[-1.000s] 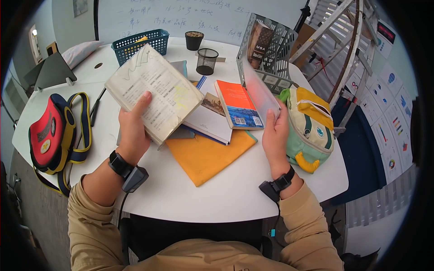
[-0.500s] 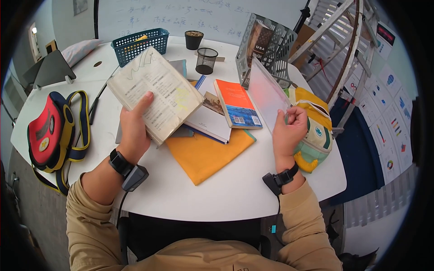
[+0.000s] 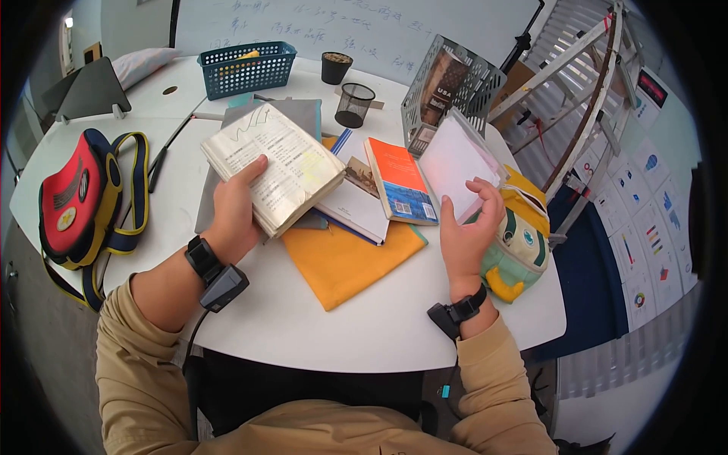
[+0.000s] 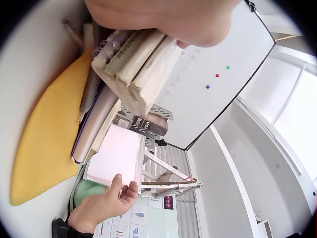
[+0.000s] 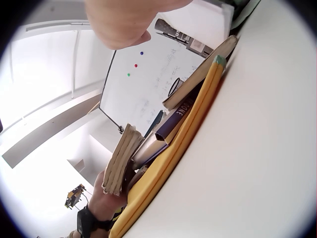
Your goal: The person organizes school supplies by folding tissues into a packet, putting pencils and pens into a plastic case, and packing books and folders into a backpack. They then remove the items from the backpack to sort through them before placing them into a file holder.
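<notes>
My left hand (image 3: 233, 212) grips a stack of worn, yellowed books (image 3: 284, 171), thumb on the printed top cover. In the left wrist view the thick page edges of the stack (image 4: 143, 74) show. My right hand (image 3: 472, 246) has its fingers loosely bent and thumb raised, right at the lower edge of a pale pinkish file folder (image 3: 455, 163). The folder leans back between the grey file rack (image 3: 413, 114) and the green-and-yellow bag (image 3: 523, 227). An orange-and-blue book (image 3: 398, 178) and a white book (image 3: 353, 208) lie between my hands, above a yellow cloth pouch (image 3: 349, 262).
On the left lies a red-and-navy bag (image 3: 80, 201) with straps. Along the back stand a blue-green basket (image 3: 246, 72), a dark pot (image 3: 335, 70) and a mesh pen holder (image 3: 354, 106). A grey folder (image 3: 303, 114) lies behind the books. A metal ladder (image 3: 591, 121) stands at right.
My right hand has gone from holding the folder's edge to loosened fingers beside it; the folder now leans back toward the rack. My left hand still holds the books, now tilted flatter.
</notes>
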A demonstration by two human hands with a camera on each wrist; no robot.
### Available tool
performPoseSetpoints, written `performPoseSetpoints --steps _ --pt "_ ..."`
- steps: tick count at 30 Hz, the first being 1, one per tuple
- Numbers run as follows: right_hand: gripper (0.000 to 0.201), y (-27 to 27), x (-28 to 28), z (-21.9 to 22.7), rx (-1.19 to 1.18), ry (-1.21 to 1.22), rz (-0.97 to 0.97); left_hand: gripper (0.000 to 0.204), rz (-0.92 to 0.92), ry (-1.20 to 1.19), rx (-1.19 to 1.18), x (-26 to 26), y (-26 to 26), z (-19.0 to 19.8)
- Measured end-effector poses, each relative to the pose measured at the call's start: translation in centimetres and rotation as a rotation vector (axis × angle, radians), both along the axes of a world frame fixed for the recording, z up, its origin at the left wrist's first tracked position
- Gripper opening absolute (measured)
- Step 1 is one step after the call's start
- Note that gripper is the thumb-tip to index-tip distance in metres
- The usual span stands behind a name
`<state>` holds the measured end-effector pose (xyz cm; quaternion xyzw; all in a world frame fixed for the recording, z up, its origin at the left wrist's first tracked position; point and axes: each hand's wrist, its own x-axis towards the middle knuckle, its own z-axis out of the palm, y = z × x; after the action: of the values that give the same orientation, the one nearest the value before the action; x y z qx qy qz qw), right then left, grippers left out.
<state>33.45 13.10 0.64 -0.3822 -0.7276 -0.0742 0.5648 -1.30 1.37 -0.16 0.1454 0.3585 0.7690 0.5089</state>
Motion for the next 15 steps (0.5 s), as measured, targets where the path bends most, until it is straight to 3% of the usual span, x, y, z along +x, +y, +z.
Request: performPoseSetpoints --steps 7,10,13,15 --pt "0.055 -1.0 -1.3 0.1 -0.046 -0.133 -0.001 0.061 -0.009 0.012 -0.052 0.3 -0.2 0.3" --pt "0.062 -0.7 -1.5 -0.3 -0.201 -0.182 0.373 0.061 -0.014 0.009 -0.039 0.3 -0.2 0.0" --pt "0.067 -1.7 -2.2 0.1 -0.227 -0.564 0.518 0.061 -0.018 0.011 -0.038 0.4 -0.2 0.2" --pt "0.067 -1.8 -2.8 -0.1 -0.337 -0.558 0.571 0.061 -0.019 0.010 -0.050 0.4 -0.3 0.3"
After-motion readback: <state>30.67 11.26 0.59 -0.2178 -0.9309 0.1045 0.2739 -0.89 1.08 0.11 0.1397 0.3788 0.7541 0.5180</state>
